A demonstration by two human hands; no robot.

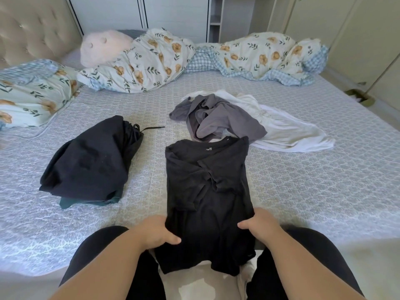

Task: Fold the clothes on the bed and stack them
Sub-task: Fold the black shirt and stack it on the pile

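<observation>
While the black T-shirt point(207, 191) lies lengthwise on the bed point(303, 191) with its sleeves already turned inward, we note both hands at its lower part: the left hand point(155, 232) holds the left edge with thumb on top, the right hand point(262, 224) holds the right edge the same way, each grip closed on the fabric. The hem hangs over the bed edge toward the person's legs. We judge the step in hand to be the crosswise fold of this shirt, the side folds looking done. The next move calls for lifting the lower part evenly with both hands and carrying it up toward the collar, keeping the tucked sleeves from slipping out. Then the shirt belongs on the stack of dark folded clothes point(91, 165), which sits to the left, near but apart. Remaining unfolded: a grey garment point(218, 118) crumpled just beyond the collar, overlapping a white garment point(287, 128) spread to the right. We estimate the task is roughly half done.
</observation>
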